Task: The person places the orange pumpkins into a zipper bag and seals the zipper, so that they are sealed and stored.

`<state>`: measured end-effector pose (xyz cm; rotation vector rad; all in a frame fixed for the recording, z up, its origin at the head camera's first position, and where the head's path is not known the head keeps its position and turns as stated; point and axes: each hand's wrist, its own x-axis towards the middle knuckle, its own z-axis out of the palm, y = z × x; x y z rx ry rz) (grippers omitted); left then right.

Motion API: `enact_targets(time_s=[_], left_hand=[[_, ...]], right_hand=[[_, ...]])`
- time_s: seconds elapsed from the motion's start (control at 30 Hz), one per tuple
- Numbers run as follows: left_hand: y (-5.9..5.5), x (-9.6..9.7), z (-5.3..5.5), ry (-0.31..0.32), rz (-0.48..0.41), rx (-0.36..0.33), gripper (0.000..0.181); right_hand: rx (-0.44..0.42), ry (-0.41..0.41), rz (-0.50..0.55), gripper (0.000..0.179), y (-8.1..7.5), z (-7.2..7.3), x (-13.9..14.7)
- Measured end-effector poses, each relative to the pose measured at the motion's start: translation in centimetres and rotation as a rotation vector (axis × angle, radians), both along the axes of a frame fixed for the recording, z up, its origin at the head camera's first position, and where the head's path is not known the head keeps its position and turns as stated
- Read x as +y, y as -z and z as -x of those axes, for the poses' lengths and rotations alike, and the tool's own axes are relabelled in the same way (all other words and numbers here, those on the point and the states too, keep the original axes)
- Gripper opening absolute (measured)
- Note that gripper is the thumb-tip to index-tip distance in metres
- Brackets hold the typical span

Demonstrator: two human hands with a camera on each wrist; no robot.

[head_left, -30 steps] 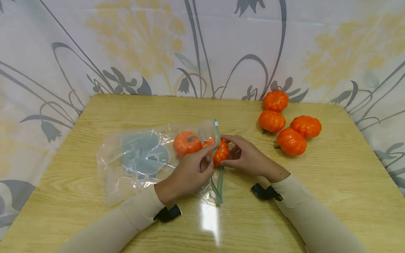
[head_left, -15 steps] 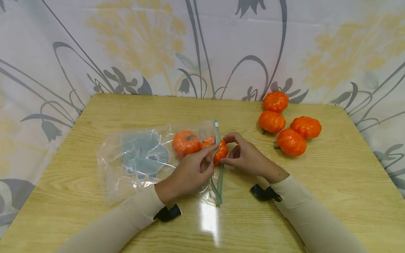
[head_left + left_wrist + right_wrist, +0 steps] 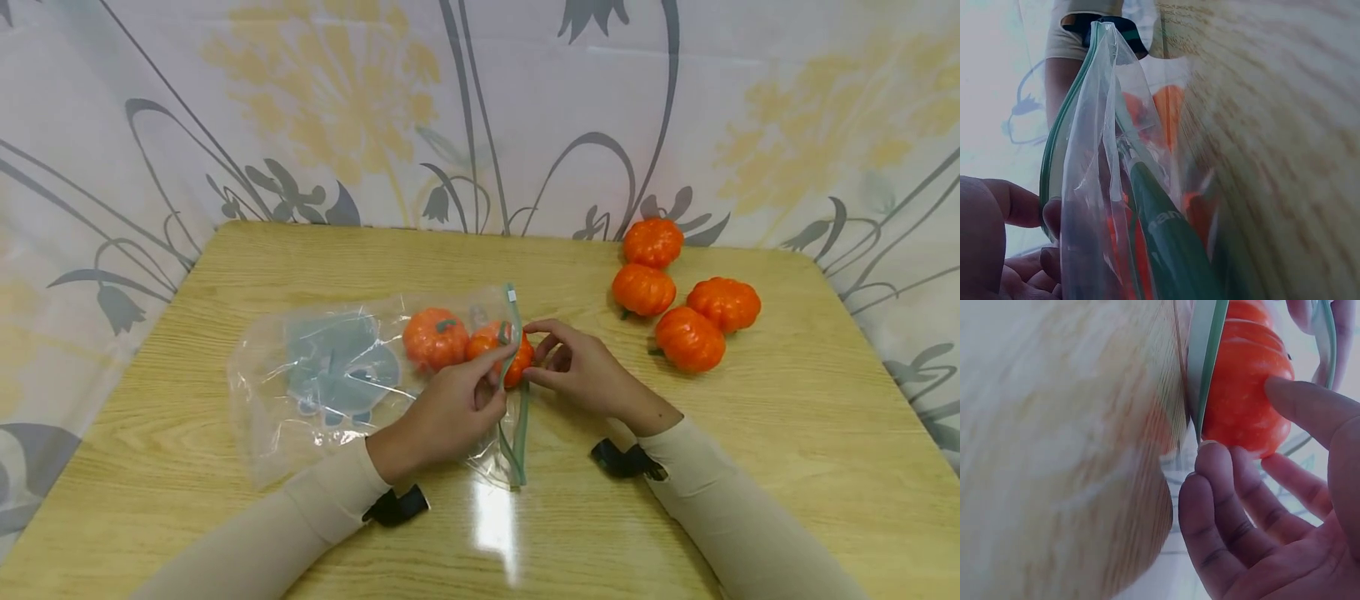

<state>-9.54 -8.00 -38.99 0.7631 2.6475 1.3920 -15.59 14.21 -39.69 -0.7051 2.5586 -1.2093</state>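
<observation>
A clear zip bag (image 3: 262, 392) with a blue printed animal lies flat, its green-edged mouth facing right. My left hand (image 3: 438, 408) pinches the upper zip edge between thumb and forefinger, as the left wrist view also shows. Inside the bag sits one small orange toy pumpkin (image 3: 433, 340). Another toy pumpkin (image 3: 1244, 387) is at the mouth, mostly inside and partly covered by the film and my left fingers. My right hand (image 3: 588, 375) holds its outer end, with the thumb on one side and fingertips on the other.
Several more orange toy pumpkins (image 3: 690, 339) stand in a loose group at the back right of the wooden table (image 3: 810, 467). A flower-patterned cloth (image 3: 525, 108) hangs behind the table's far edge. Black straps (image 3: 626, 458) hang at both wrists.
The pumpkin at the mouth has slid left, deeper into the bag, with my right hand following slightly. The first pumpkin has shifted a little left too. My left hand stays on the zip edge.
</observation>
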Motion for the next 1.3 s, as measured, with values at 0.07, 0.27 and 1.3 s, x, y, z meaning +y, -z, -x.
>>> enact_targets(time_s=[0.07, 0.27, 1.3], left_hand=[[-0.02, -0.01, 0.06, -0.002, 0.0, 0.007, 0.057], [-0.02, 0.0, 0.16, 0.004, -0.011, 0.023, 0.056], [0.31, 0.05, 0.04, -0.015, 0.046, 0.023, 0.054]], right_hand=[[0.012, -0.003, 0.002, 0.054, -0.1, -0.01, -0.06], [0.024, 0.005, 0.008, 0.05, -0.35, -0.05, -0.21], [0.142, 0.064, -0.018, 0.033, -0.61, -0.05, 0.39]])
